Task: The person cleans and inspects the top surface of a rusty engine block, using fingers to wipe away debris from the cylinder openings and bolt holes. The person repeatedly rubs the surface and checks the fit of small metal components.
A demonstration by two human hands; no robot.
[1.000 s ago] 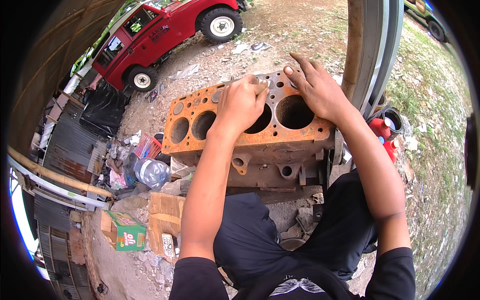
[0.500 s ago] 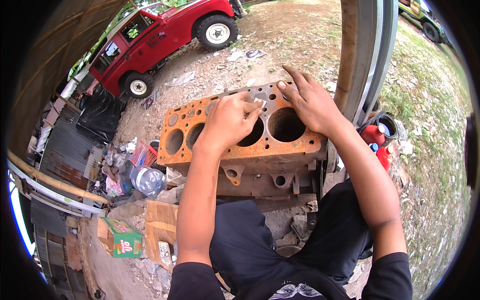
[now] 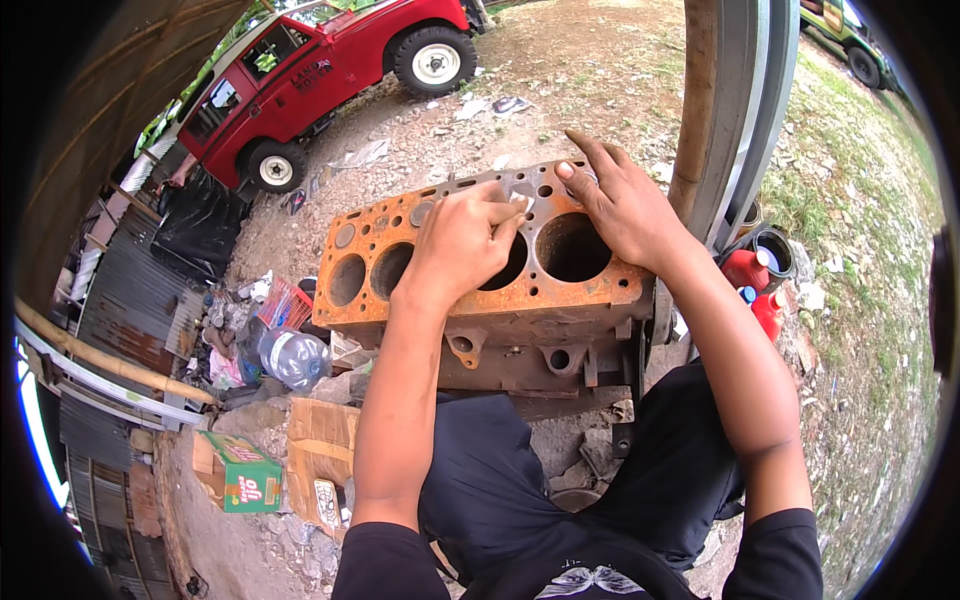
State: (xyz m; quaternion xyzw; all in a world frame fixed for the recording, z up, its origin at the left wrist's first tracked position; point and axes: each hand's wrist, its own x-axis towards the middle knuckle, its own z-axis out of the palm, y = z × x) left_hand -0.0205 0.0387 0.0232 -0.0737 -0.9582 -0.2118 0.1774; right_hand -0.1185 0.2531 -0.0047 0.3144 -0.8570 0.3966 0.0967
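Rusty orange cast-iron engine block (image 3: 480, 290) is sitting on the ground between the seated person's knees, its bored deck turned up so both hands can reach it. Left hand (image 3: 455, 245) is curling its grip around a small pale scrap at the deck, while right hand (image 3: 620, 205) is lying open-fingered, steadying the block.

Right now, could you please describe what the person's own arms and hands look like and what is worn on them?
Both hands are bare, no gloves: the left hand and the right hand. No ring, watch or bracelet shows. The forearms are uncovered, and black short sleeves end near the elbows. The top looks like a black shirt with a pale winged print at the chest.
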